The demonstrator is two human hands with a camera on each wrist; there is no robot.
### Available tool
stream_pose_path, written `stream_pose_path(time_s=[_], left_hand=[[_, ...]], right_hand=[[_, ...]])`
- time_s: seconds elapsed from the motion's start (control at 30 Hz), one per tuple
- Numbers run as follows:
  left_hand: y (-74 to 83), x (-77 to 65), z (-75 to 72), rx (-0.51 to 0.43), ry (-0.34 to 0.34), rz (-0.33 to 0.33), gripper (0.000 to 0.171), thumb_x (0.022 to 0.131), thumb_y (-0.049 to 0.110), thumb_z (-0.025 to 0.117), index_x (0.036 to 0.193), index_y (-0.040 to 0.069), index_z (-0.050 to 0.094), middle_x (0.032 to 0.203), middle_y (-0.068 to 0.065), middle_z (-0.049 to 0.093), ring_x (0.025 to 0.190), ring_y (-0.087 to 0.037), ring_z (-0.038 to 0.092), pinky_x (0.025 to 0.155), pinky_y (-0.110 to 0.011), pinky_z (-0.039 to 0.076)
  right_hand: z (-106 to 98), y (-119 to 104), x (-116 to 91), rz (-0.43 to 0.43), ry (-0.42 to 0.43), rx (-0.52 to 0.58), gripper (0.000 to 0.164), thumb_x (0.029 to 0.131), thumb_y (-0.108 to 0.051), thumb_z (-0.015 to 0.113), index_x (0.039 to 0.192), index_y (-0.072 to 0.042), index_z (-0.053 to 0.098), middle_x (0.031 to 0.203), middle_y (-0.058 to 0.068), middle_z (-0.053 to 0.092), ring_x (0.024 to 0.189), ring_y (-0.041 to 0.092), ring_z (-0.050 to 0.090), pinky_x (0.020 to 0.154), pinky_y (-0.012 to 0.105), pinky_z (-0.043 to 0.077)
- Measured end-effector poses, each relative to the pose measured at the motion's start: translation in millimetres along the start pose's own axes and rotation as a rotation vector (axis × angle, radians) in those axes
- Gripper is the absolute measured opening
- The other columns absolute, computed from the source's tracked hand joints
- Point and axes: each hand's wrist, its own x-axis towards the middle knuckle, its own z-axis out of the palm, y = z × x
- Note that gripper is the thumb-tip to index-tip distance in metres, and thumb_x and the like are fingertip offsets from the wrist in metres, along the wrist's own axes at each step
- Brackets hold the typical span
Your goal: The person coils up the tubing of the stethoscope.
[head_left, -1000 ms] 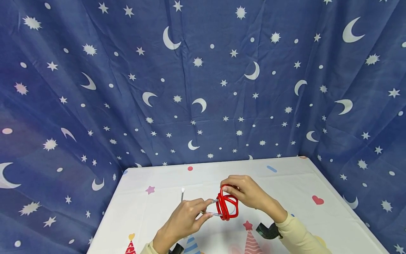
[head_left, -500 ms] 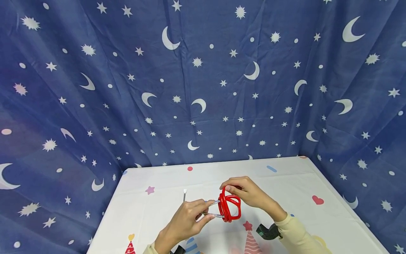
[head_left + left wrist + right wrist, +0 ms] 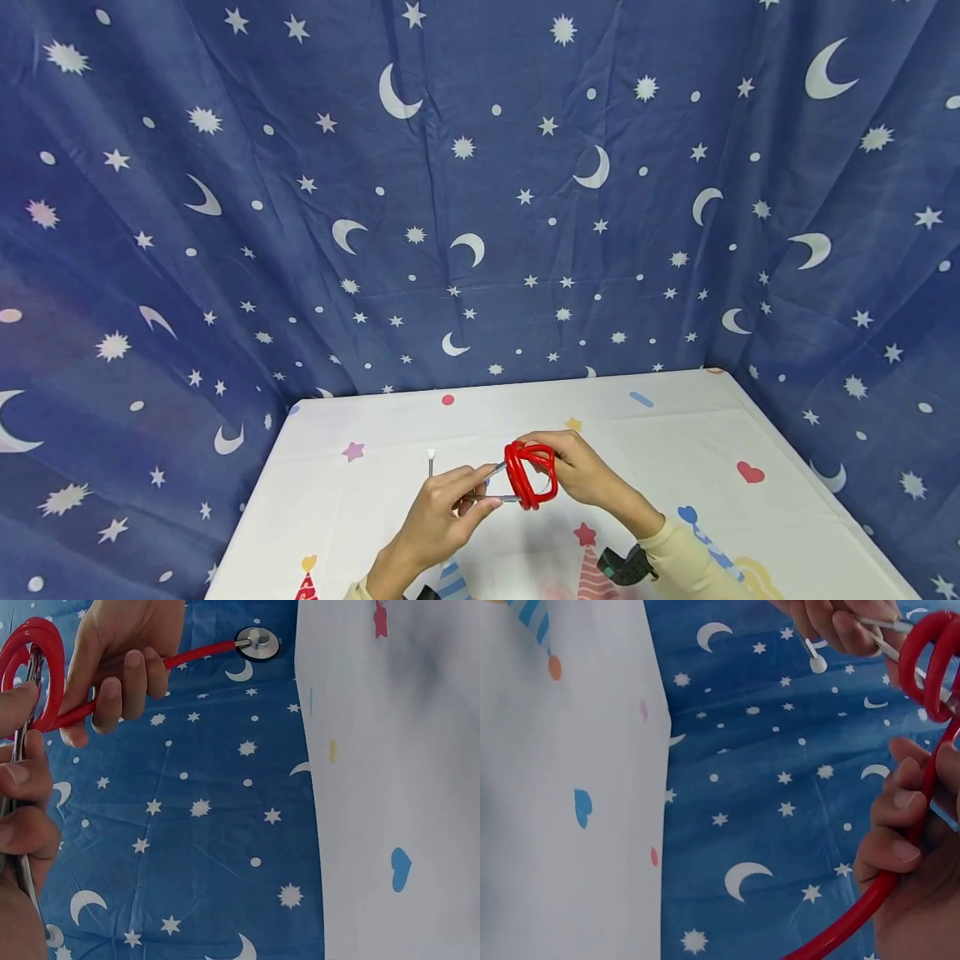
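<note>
A red stethoscope point(image 3: 517, 477) is held up over the table, its tubing wound in several loops round its metal ear tubes point(image 3: 501, 498). My left hand point(image 3: 442, 504) grips those tubes from the left, and one white ear tip point(image 3: 431, 454) sticks up beyond the knuckles. On the other side, my right hand point(image 3: 576, 468) has its fingers curled round the tubing, partly behind the loops in the head view. In the left wrist view, the round metal chest piece point(image 3: 259, 643) hangs at the end of a stretch of red tube point(image 3: 199, 655) coming out of the right fist.
The table point(image 3: 360, 508) wears a white cloth printed with party hats, stars and hearts. A blue curtain point(image 3: 480, 208) with moons and stars hangs behind it and at both sides. A black strap device point(image 3: 626, 567) sits at the right wrist.
The coiled tubing has shifted slightly left and up and turned in the hands. My right hand has moved lower, behind the loops. The left hand keeps its grip on the ear tubes.
</note>
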Motion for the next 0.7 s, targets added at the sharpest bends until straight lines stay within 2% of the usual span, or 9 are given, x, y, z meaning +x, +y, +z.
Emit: stream_pose_path(time_s=[0.1, 0.17, 0.3, 0.43, 0.57, 0.7], left_hand=[[-1.8, -1.2, 0.9, -0.024, 0.015, -0.02, 0.031, 0.086, 0.011, 0.075, 0.115, 0.001, 0.068, 0.072, 0.004, 0.056, 0.056, 0.001, 0.039, 0.05, -0.003, 0.033], [-2.9, -1.5, 1.4, -0.032, 0.022, -0.027, 0.032, 0.086, 0.011, 0.075, 0.115, 0.001, 0.068, 0.072, 0.004, 0.057, 0.055, 0.001, 0.039, 0.049, -0.004, 0.033], [-4.5, -1.7, 2.2, -0.064, 0.048, -0.063, 0.032, 0.085, 0.008, 0.076, 0.114, -0.003, 0.068, 0.071, 0.003, 0.058, 0.055, 0.0, 0.04, 0.049, -0.003, 0.033], [-4.9, -3.1, 3.9, -0.095, 0.073, -0.118, 0.033, 0.084, 0.005, 0.076, 0.114, -0.005, 0.068, 0.07, 0.002, 0.059, 0.057, 0.003, 0.04, 0.048, -0.004, 0.034], [-4.6, -4.3, 4.9, -0.1, 0.089, -0.174, 0.033, 0.084, 0.006, 0.076, 0.115, -0.003, 0.068, 0.071, 0.002, 0.06, 0.059, 0.005, 0.041, 0.048, -0.006, 0.037], [-6.5, -3.6, 3.1, -0.084, 0.147, -0.203, 0.033, 0.084, 0.007, 0.076, 0.114, -0.004, 0.068, 0.072, 0.001, 0.06, 0.059, 0.005, 0.041, 0.047, -0.007, 0.036]], right_hand=[[3, -1, -3, 0.037, 0.016, -0.003, 0.022, 0.098, -0.008, 0.057, 0.116, -0.008, 0.07, 0.104, 0.009, 0.073, 0.077, 0.016, 0.063, 0.07, 0.026, 0.056], [4, -1, -4, 0.045, 0.03, -0.002, 0.022, 0.098, -0.009, 0.057, 0.117, -0.007, 0.069, 0.105, 0.01, 0.073, 0.078, 0.013, 0.062, 0.07, 0.025, 0.056], [6, -2, -7, 0.046, 0.065, 0.01, 0.013, 0.098, -0.011, 0.058, 0.104, -0.008, 0.07, 0.083, 0.01, 0.069, 0.067, 0.002, 0.054, 0.059, 0.022, 0.052], [9, -2, -9, 0.032, 0.079, 0.017, 0.009, 0.097, -0.01, 0.058, 0.09, -0.009, 0.064, 0.065, 0.004, 0.053, 0.056, -0.001, 0.042, 0.048, 0.02, 0.044], [12, -1, -11, 0.041, 0.073, 0.022, 0.01, 0.099, -0.014, 0.057, 0.093, -0.01, 0.064, 0.062, 0.001, 0.05, 0.055, -0.002, 0.042, 0.047, 0.019, 0.043], [13, 1, -16, 0.067, 0.054, 0.025, 0.012, 0.101, -0.017, 0.054, 0.101, -0.013, 0.065, 0.061, 0.0, 0.049, 0.053, -0.002, 0.042, 0.045, 0.018, 0.041]])
